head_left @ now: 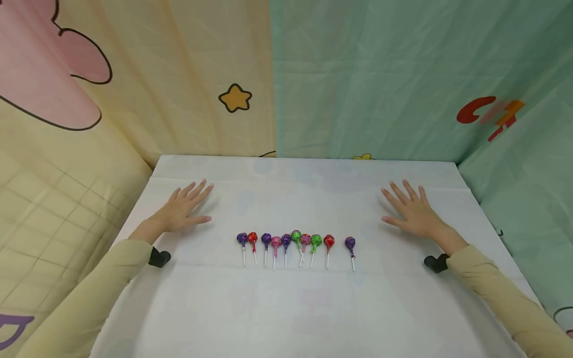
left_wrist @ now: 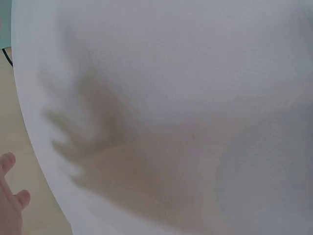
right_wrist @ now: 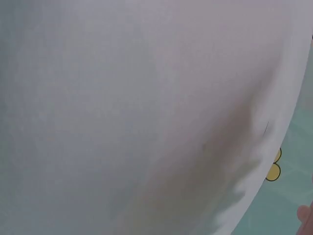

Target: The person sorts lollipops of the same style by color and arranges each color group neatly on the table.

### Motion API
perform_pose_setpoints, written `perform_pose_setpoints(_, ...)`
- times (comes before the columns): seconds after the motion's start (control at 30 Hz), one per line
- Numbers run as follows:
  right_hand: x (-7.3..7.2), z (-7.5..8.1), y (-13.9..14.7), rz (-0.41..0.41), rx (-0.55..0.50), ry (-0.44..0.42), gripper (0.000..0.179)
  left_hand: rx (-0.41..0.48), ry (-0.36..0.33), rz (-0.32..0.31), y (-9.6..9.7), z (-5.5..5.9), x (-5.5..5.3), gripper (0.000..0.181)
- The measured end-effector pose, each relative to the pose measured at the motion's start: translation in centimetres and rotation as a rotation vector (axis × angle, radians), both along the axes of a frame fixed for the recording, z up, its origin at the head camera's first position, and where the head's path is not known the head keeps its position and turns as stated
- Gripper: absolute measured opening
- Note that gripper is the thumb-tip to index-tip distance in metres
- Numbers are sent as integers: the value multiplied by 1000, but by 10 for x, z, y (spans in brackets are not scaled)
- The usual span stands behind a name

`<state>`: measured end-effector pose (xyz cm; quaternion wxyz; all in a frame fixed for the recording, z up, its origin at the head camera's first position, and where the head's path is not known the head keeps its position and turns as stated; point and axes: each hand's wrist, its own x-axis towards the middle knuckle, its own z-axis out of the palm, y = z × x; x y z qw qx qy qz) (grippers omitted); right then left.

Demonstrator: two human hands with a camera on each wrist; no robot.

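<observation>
In the head view my left hand [head_left: 182, 209] is spread over the left part of the white table, holding nothing. On the other side my right hand [head_left: 413, 213] is likewise spread, with nothing in it. Between them several wrapped lollipops lie in a row, white sticks toward me. A purple lollipop [head_left: 242, 239] is at the row's left end, beside a red lollipop [head_left: 252, 237]. Pink lollipop [head_left: 276, 242] and green lollipop [head_left: 316, 240] are mid-row. Another purple lollipop [head_left: 350, 243] lies apart at the right end, nearest my right hand. The wrist views catch only fingertips and hand shadows.
A white cloth covers the table [head_left: 277, 313]. Behind it hangs a yellow curtain [head_left: 197, 59] with a printed star, meeting a green curtain [head_left: 380, 74]. Both curtains continue along the sides. Black wrist mounts [head_left: 159, 257] sit at my sleeve cuffs.
</observation>
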<state>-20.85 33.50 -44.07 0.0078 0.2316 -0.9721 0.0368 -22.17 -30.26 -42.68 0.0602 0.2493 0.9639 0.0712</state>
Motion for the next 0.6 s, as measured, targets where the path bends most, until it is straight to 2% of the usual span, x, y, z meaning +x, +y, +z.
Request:
perform_pose_setpoints(0.2, 5, 1, -11, 17, -72, 19, 78, 39, -17, -22, 6, 1, 3, 85)
perform_pose_setpoints(0.37, 7, -1, -16, 60, -124, 80, 70, 92, -47, -34, 14, 4, 7, 84)
perform_pose_setpoints(0.5, 10, -2, -21, 84, -168, 113, 64, 117, -36, -56, 20, 5, 10, 83)
perform_pose_setpoints(0.6, 13, 0, -27, 79, -200, 106, 59, 125, -18, -72, 24, 5, 12, 82)
